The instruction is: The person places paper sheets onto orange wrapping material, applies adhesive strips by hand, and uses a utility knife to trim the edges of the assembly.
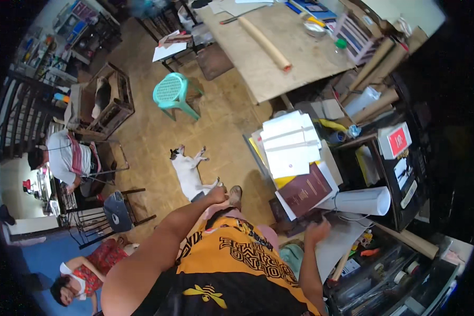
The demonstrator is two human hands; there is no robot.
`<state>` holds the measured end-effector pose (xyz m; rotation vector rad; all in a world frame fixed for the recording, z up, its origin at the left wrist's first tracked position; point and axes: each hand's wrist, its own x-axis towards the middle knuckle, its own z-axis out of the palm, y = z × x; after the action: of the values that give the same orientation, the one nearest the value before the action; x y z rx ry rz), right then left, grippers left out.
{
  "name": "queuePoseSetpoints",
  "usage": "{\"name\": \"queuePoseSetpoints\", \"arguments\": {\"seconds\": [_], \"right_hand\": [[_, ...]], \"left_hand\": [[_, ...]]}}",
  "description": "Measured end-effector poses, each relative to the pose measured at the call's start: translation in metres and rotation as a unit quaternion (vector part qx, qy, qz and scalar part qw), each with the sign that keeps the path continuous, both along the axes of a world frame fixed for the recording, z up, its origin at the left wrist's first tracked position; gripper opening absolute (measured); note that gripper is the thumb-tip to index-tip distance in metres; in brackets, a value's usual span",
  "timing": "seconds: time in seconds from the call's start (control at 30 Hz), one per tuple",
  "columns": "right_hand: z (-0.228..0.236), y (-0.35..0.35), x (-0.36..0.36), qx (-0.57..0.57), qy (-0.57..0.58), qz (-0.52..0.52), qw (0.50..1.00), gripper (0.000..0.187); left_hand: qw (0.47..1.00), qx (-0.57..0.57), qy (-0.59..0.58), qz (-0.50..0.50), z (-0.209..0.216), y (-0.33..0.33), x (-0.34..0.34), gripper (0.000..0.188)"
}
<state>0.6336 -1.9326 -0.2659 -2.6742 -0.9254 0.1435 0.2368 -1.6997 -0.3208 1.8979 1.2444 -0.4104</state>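
Observation:
My left hand (217,194) hangs in front of me with its fingers curled in, just beside the rear of a white dog (187,174) lying on the floor. I see nothing in it. Lower right, my right hand (317,231) is smeared, so its fingers do not show clearly. It is close to a large white paper roll (361,201) and a maroon folder (305,191). That folder leans against a stack of white papers (289,145) bound with grey straps. One of my shoes (235,197) shows beyond the left hand.
A wooden table (268,73) at the far right bears a brown cardboard tube (263,42). A green plastic stool (176,95) stands on the tiled floor. Two people (66,152) sit at the left, near a metal-framed chair (117,211). A cluttered black shelf unit (400,184) lines my right.

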Motion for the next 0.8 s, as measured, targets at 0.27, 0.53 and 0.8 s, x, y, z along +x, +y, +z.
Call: {"name": "queuePoseSetpoints", "arguments": {"seconds": [0.27, 0.53, 0.8], "right_hand": [[0.035, 0.246, -0.109, 0.119, 0.020, 0.252, 0.960, 0.043], [0.045, 0.446, -0.146, 0.149, 0.012, 0.353, 0.923, 0.050], [0.060, 0.661, -0.104, 0.162, -0.078, 0.276, 0.944, 0.049]], "left_hand": [[0.985, 0.068, -0.030, 0.153, 0.043, 0.150, -0.101, 0.040], [0.985, 0.112, -0.079, 0.108, 0.058, 0.277, -0.069, 0.034], [0.980, 0.187, -0.053, -0.033, 0.055, 0.472, -0.058, 0.033]]}}
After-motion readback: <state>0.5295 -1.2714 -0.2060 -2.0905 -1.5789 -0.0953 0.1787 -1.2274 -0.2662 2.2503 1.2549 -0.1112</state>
